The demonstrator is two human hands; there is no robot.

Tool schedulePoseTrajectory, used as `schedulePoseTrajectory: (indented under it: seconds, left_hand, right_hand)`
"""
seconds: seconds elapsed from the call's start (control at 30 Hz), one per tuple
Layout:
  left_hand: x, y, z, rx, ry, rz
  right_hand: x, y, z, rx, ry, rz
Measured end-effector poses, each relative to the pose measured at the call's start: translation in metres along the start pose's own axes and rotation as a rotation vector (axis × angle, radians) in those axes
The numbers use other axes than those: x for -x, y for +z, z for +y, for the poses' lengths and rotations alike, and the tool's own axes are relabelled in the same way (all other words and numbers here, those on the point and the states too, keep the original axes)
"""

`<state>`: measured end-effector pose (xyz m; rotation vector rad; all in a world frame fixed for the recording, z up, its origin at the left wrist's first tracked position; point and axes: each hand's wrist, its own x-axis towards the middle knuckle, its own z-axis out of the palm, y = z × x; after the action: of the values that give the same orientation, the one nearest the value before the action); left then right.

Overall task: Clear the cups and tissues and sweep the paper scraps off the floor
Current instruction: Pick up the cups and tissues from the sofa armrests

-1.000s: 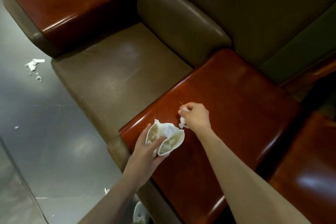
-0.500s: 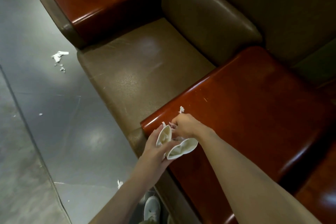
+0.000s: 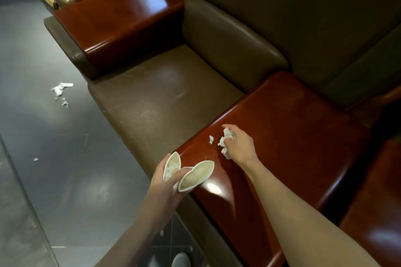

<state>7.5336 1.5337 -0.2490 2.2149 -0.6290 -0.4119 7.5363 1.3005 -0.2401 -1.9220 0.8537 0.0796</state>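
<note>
My left hand point(image 3: 166, 184) grips two squashed white paper cups point(image 3: 191, 174) side by side, held just off the front edge of a glossy red-brown wooden armrest table point(image 3: 293, 136); crumpled tissue shows inside both cups. My right hand point(image 3: 239, 144) is over the table top, its fingers curled round a crumpled white tissue point(image 3: 224, 142). A small white tissue scrap point(image 3: 211, 139) lies on the wood just left of that hand. White paper scraps point(image 3: 60, 91) lie scattered on the grey floor at the left, with a single small scrap point(image 3: 35, 159) nearer to me.
A brown leather seat point(image 3: 165, 102) lies between this table and a second wooden armrest table point(image 3: 121, 24) further back. The sofa's backrest point(image 3: 271, 17) rises behind. The grey floor point(image 3: 54, 158) stretches along the left. My shoe point(image 3: 181, 260) shows at the bottom edge.
My right hand has moved from the cups back onto the table top and taken hold of a tissue. My left hand holds the cups slightly lower and left, off the table edge.
</note>
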Motion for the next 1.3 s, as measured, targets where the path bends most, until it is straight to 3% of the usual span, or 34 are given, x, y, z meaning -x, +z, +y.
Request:
schedulePoseTrajectory:
  seconds: [0.33, 0.4, 0.5, 0.63, 0.83, 1.03, 1.3]
  left_hand:
    - [-0.029, 0.001, -0.014, -0.014, -0.026, 0.107]
    - [-0.027, 0.003, -0.014, -0.029, -0.028, 0.094]
    - [-0.023, 0.005, -0.007, -0.011, -0.027, 0.097]
    - [-0.023, -0.001, 0.026, 0.127, -0.083, 0.024]
    - [-0.012, -0.02, 0.095, 0.084, 0.126, -0.066]
    - [0.017, -0.031, 0.177, 0.013, 0.364, -0.283]
    - [0.132, 0.05, 0.315, 0.011, 0.649, -0.654]
  right_hand:
    - [-0.048, 0.055, 0.014, 0.46, -0.097, 0.025]
    - [-0.044, 0.049, 0.016, 0.338, -0.042, 0.011]
    - [-0.023, 0.026, 0.019, -0.119, 0.171, 0.031]
    - [0.019, -0.017, 0.006, -0.429, 0.213, 0.044]
    - [0.114, -0.093, -0.024, -0.474, 0.175, 0.213]
    - [0.238, -0.151, -0.017, -0.543, 0.243, 0.521]
    - [0.435, -0.193, 0.062, -0.69, 0.358, 0.935]
